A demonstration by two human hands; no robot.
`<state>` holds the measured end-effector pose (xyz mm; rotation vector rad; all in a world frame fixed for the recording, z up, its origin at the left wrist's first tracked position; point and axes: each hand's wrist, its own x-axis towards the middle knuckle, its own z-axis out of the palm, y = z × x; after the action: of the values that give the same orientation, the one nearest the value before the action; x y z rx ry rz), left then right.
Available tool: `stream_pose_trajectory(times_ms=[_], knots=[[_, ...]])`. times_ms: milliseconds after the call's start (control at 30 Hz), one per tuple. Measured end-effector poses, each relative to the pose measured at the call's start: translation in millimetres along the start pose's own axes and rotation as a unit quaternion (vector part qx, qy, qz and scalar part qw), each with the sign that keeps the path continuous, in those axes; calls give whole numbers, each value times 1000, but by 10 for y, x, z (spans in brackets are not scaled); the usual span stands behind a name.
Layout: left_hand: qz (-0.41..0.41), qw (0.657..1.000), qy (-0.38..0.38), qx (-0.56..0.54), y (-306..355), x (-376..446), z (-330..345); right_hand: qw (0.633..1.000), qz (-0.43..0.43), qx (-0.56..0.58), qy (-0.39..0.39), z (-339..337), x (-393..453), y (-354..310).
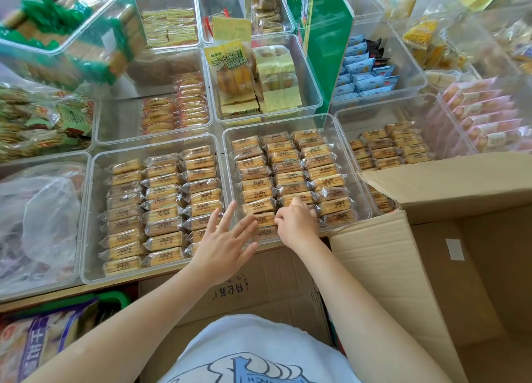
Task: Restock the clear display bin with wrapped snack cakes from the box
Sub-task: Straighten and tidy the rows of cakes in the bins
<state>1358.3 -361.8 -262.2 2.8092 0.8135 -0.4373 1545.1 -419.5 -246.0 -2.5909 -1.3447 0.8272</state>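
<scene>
Snack cakes (290, 178), clear-wrapped, golden, neat rows

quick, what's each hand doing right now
Left hand: open, fingers spread at the bin's front edge.
Right hand: curled, pinching a wrapped snack cake.

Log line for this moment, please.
phase: placing | left hand: open, on bin | right hand: tucking snack cake | box: open

Rows of wrapped golden snack cakes (288, 169) fill the clear plastic display bin (349, 164); a matching bin (86, 215) sits left, the open brown cardboard box (431, 238) right.
</scene>
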Motion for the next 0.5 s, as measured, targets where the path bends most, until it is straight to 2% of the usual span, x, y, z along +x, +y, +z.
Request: stream_pose_trajectory(times_ms=[233,300,400,500], knots=[[15,1000,3,-23,2,36,-8,994,1,-111,-9,-29,84,-119],[6,999,16,-35,-16,43,-21,996,1,-87,14,-72,82,-132],[-19,998,26,-61,-66,84,-82,997,-20,11,77,-108,87,-147],[-42,997,15,-67,-85,189,-132,998,-33,7,57,-110,130,-203]])
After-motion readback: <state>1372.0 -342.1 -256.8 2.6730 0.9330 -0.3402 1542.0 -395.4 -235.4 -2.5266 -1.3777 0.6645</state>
